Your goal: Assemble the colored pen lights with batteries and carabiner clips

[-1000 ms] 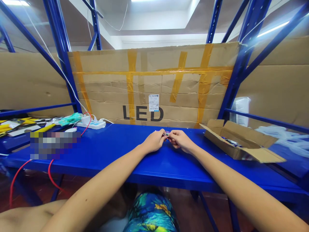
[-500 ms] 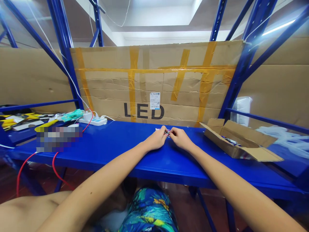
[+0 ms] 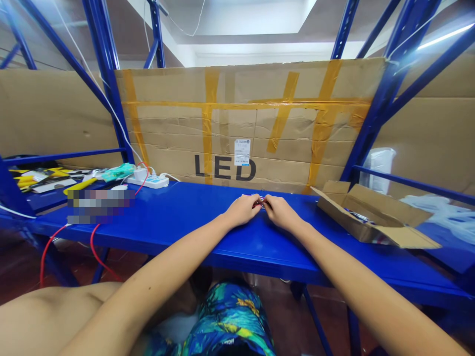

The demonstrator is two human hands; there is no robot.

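Note:
My left hand (image 3: 243, 209) and my right hand (image 3: 280, 211) meet near the back of the blue table (image 3: 178, 212), just in front of the cardboard. Fingers of both are closed in a pinch on a small shiny metallic piece (image 3: 261, 200) with a reddish-purple glint. Most of that piece is hidden by the fingers, so its kind cannot be made out. On the right, an open cardboard box (image 3: 343, 222) holds several shiny metallic pieces (image 3: 358, 216), likewise hard to identify.
A white power strip (image 3: 152, 181) with cables lies at the back left. Beside it are a blurred item (image 3: 98, 203) with red cables (image 3: 97, 247) and yellow-black packages (image 3: 48, 178). Blue posts (image 3: 107, 74) frame the large LED carton (image 3: 174, 128). White plastic wrap (image 3: 438, 210) sits far right.
The whole view has shifted slightly right. My hands remain together, and the shiny piece between them is now more covered by my fingers.

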